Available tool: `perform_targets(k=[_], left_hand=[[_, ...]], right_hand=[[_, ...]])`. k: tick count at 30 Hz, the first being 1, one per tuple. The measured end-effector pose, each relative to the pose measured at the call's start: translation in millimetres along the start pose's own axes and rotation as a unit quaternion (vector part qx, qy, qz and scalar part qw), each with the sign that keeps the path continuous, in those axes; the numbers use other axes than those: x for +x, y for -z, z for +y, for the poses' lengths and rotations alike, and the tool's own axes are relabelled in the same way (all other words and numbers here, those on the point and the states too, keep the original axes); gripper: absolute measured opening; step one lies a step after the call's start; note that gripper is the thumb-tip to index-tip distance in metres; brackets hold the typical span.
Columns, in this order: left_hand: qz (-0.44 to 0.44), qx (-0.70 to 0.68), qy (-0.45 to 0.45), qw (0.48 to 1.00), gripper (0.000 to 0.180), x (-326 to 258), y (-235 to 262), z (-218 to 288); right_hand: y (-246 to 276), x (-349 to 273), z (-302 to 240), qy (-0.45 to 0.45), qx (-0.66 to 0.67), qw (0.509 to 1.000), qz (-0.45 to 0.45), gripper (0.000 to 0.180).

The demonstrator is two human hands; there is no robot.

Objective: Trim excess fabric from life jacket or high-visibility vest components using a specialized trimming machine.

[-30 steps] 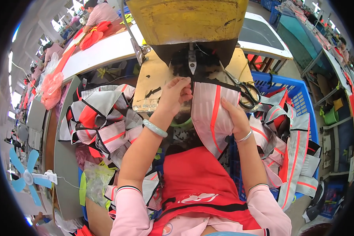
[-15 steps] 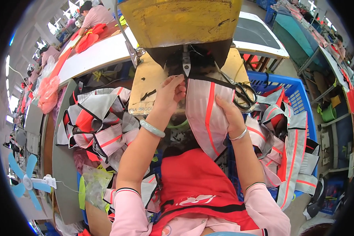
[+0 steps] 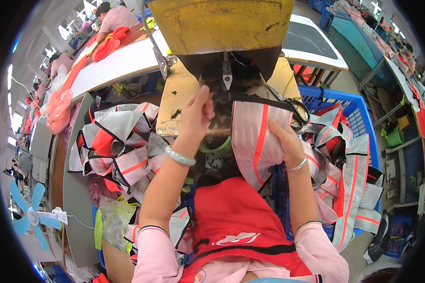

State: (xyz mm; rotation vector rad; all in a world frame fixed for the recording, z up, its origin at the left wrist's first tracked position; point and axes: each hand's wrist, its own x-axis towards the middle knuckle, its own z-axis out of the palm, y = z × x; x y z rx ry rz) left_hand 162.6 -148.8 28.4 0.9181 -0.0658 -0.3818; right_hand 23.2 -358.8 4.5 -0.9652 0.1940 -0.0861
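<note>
My right hand (image 3: 288, 144) grips a grey fabric piece (image 3: 248, 141) by its right side, thumb on top. The piece has black binding along its upper edge and an orange stripe down its middle; it hangs in front of the machine's bed. Apart from the fabric, to its left, my left hand (image 3: 198, 113) is raised over the bed with fingers curled in and nothing visible in them. Beyond both hands is the sewing machine (image 3: 222, 28) with a worn yellow head; its needle bar (image 3: 227, 78) stands above the dark work area. Black-handled scissors (image 3: 299, 113) lie right of the fabric.
Grey, orange-striped pieces are heaped at the left (image 3: 113, 146). More fill a blue basket (image 3: 363, 118) at the right. A white table (image 3: 123, 61) runs behind, where a co-worker (image 3: 118, 19) bends over red fabric. A small blue fan (image 3: 33, 217) stands lower left.
The fabric piece has moved right and slightly toward me in my right hand, away from below the needle bar. My left hand has come off its upper corner and shifted left.
</note>
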Motion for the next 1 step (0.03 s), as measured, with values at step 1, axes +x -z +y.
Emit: perform_targets(k=[1], left_hand=[[-0.028,0.028,0.028,0.999,0.039,-11.3,9.4,4.1]], right_hand=[[1.6,-11.3,-3.2,0.004,0.008,1.000,-0.026,0.044]])
